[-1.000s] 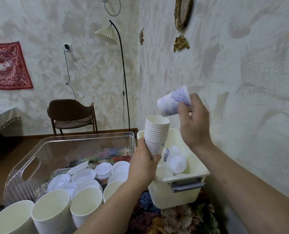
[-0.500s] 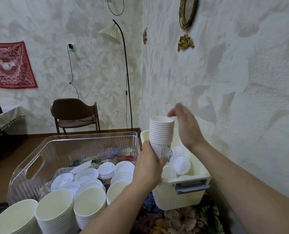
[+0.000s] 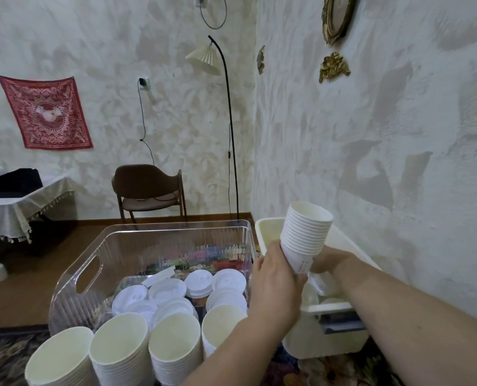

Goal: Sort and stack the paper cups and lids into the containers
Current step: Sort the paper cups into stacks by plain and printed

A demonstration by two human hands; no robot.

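My left hand (image 3: 277, 285) grips the nested stack of white paper cups (image 3: 305, 236), centre-right of frame. Right hand (image 3: 330, 261) down in the cream plastic bin (image 3: 326, 342), fingers hidden, grip state unclear.

Both forearms reach in from the lower right of the frame. The left hand (image 3: 276, 285), at center right, has fingers curled around the base of a cup stack (image 3: 305, 235). The right hand (image 3: 329, 261) sits just behind it, lower, its fingers hidden.
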